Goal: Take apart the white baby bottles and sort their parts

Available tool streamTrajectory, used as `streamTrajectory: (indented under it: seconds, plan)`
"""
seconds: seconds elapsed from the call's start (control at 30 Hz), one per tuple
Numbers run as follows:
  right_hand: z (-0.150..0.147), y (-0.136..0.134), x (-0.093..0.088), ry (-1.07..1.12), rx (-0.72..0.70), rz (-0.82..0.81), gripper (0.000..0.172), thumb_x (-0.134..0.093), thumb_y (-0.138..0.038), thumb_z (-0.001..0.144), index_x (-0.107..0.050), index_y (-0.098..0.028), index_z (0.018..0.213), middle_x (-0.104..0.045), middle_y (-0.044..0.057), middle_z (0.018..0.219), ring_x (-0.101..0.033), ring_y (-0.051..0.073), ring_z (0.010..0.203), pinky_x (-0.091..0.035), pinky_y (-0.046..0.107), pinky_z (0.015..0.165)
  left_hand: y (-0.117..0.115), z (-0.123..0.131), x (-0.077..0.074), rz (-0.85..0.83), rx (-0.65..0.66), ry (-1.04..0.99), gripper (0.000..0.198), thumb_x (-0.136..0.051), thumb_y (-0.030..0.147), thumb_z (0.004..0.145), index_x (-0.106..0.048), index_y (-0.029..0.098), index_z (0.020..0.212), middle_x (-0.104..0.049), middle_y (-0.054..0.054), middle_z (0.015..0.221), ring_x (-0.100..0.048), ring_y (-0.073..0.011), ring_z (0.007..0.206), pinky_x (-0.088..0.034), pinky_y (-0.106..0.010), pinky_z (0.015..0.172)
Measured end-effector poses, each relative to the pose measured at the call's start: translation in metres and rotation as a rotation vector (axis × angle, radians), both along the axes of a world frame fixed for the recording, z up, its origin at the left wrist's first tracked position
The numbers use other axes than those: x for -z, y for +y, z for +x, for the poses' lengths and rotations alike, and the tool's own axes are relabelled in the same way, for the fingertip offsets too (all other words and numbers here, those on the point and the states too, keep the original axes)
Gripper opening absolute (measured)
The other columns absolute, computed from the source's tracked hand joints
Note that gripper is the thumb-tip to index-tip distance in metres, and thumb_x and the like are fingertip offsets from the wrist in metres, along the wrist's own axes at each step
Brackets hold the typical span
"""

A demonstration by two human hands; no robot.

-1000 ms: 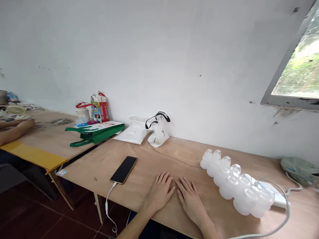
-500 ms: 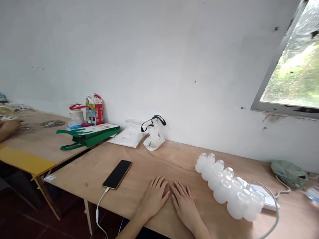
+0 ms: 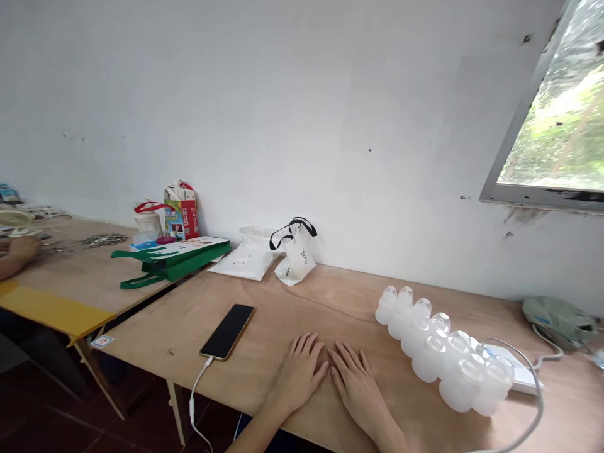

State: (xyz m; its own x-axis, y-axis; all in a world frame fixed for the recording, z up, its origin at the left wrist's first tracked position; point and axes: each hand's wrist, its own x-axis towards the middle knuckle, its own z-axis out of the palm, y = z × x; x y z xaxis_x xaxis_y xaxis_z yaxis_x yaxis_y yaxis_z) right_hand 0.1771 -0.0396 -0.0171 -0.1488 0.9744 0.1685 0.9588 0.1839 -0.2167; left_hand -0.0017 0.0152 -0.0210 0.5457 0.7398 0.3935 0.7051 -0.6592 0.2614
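My left hand (image 3: pixel 299 374) and my right hand (image 3: pixel 358 390) lie flat and side by side on the plywood table (image 3: pixel 302 308), fingers spread and almost touching at the tips. Neither holds anything. To the right of my right hand stands a cluster of several translucent plastic bottles (image 3: pixel 438 352), lying on their sides with their mouths up toward me. A black smartphone (image 3: pixel 227 331) lies left of my left hand, with a white charging cable (image 3: pixel 195 399) running off the table edge.
A white cable (image 3: pixel 538 402) curves past a flat white box (image 3: pixel 516 374), and a grey-green pouch (image 3: pixel 559 322) sits at the right. White bags (image 3: pixel 248 259) and a green bag (image 3: pixel 172 264) stand along the wall. A co-worker's hand (image 3: pixel 21 248) rests on the adjoining table near metal pieces (image 3: pixel 104 240).
The whole view has swung slightly as my head moved. My hands, the bottles and the phone keep their places on the table.
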Motion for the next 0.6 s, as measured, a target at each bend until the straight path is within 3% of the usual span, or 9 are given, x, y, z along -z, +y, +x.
streamTrajectory:
  seconds: [0.6]
  plan:
    - [0.004,0.002,0.014,0.006,0.002,0.061,0.048,-0.033,-0.037,0.107,-0.052,-0.028,0.15,-0.047,0.005,0.159,-0.039,0.027,0.149,-0.027,0.056,0.123,0.0,0.001,0.0,0.02,0.004,-0.004,0.033,-0.053,0.037,0.102,-0.061,0.021,0.131,-0.059,-0.011,0.145,-0.051,-0.0315,0.135,-0.042,-0.052,0.113]
